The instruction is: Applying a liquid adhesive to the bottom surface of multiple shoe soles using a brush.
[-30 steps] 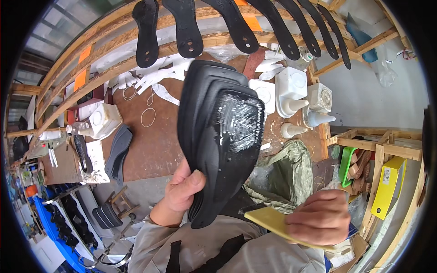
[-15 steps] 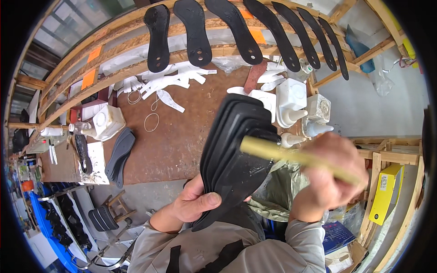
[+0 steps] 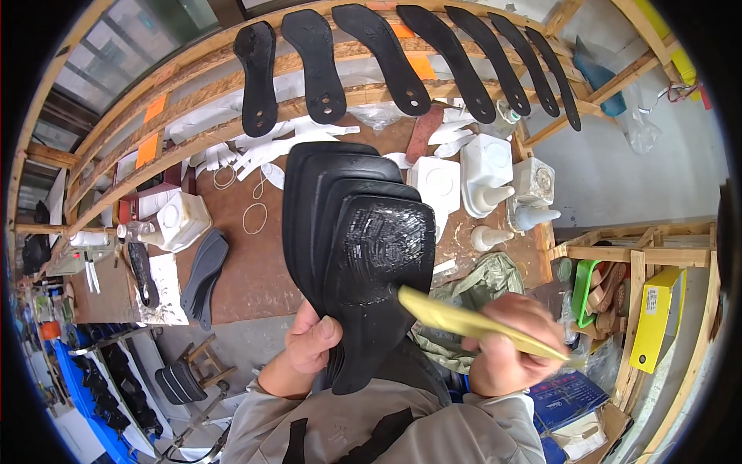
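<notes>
My left hand point(image 3: 313, 340) is closed round the lower, narrow part of a fanned stack of black shoe insoles point(image 3: 363, 325), its thumb on the edge. The wide ends point away from me, each set back behind the one above. A wet, glossy coating with streaks covers the wide end of the top insole. My right hand point(image 3: 518, 344) grips a yellow-handled brush point(image 3: 456, 319), whose working end meets the top insole near its middle, at the right edge. The bristles are hard to make out.
Several black insoles point(image 3: 323, 69) lie along a wooden rack point(image 3: 209, 112) above the brown table point(image 3: 255, 286). White bottles point(image 3: 487, 166) stand at the right, another white container point(image 3: 184, 220) at the left. More insoles point(image 3: 205, 271) lie at the table's left. A yellow box point(image 3: 657, 319) sits right.
The insole stack has shifted left and turned to show its top face. My right hand has moved down and left, bringing the brush lower on the top insole, whose glossy wet area now shows.
</notes>
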The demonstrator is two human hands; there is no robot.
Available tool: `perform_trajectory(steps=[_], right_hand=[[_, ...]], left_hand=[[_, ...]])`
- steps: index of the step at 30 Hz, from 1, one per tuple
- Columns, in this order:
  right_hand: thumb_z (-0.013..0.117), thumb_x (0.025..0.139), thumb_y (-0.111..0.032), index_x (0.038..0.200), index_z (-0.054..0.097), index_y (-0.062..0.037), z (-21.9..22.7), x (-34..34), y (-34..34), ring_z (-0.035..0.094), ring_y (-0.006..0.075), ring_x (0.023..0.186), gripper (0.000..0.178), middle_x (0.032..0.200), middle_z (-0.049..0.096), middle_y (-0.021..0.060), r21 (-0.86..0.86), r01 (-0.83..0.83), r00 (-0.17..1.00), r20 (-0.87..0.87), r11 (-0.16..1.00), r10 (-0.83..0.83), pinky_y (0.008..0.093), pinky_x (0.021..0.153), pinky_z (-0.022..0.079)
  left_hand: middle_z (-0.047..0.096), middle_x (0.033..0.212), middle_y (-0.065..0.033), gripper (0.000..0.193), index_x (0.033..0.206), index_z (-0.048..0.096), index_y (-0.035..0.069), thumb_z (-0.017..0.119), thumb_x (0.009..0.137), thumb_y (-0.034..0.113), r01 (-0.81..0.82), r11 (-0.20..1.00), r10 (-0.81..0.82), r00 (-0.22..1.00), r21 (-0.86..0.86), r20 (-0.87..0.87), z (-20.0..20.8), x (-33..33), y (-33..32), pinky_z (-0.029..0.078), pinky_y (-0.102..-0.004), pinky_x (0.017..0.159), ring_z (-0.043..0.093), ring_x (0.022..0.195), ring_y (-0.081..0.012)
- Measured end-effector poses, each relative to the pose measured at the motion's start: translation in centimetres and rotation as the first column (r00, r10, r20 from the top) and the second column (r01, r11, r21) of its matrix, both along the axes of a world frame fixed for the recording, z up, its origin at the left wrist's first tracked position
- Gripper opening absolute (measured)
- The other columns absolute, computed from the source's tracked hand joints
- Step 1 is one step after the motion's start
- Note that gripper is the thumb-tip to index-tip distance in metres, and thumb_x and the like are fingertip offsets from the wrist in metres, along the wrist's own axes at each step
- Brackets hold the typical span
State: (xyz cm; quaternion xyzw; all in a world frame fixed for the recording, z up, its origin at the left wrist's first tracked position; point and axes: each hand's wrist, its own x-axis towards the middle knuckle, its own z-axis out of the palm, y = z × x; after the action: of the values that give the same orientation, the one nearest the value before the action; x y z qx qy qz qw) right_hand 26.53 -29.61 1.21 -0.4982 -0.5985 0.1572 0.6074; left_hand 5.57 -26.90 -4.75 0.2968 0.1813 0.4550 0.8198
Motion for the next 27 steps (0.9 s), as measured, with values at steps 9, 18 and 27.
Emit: perform_trajectory(steps=[9,18,27], right_hand=[[0.076,0.071,-0.005,0.101,0.066,0.0025,-0.2,0.1,3.5,0.065,0.0194,0.061,0.032,0.089,0.068,0.0186,0.222,-0.241,0.958,0.208,0.945,0.196,0.0275,0.046,0.047],[0.07,0.075,-0.013,0.095,0.071,-0.001,-1.1,-1.1,1.9,0.06,0.0125,0.06,0.023,0.086,0.069,0.0129,0.284,-0.427,0.858,0.428,0.859,0.285,0.0236,0.05,0.043],[0.067,0.079,-0.012,0.092,0.068,0.0031,-2.1,0.9,-1.1,0.062,0.0194,0.062,0.02,0.081,0.067,0.0154,0.246,-0.351,0.936,0.124,0.903,0.33,0.0283,0.053,0.049]], left_hand=[[0.035,0.145,-0.0178,0.088,0.145,0.019,0.001,0.03,0.087,0.066,-0.011,0.998,0.008,0.998,0.056,0.06,-0.4,1.3,0.9,0.033,-0.0434,0.108,0.041,0.129,-0.0301],[0.028,0.149,-0.0176,0.11,0.149,0.005,0.004,0.005,0.073,0.085,-0.021,1.0,0.022,0.978,-0.01,0.208,1.9,2.5,2.1,0.029,-0.0439,0.11,0.036,0.133,-0.0309],[0.034,0.144,-0.0222,0.095,0.148,0.015,0.006,0.01,0.084,0.077,-0.146,0.989,0.145,0.989,-0.023,-0.016,2.4,2.7,2.8,0.041,-0.0524,0.1,0.044,0.125,-0.0397]])
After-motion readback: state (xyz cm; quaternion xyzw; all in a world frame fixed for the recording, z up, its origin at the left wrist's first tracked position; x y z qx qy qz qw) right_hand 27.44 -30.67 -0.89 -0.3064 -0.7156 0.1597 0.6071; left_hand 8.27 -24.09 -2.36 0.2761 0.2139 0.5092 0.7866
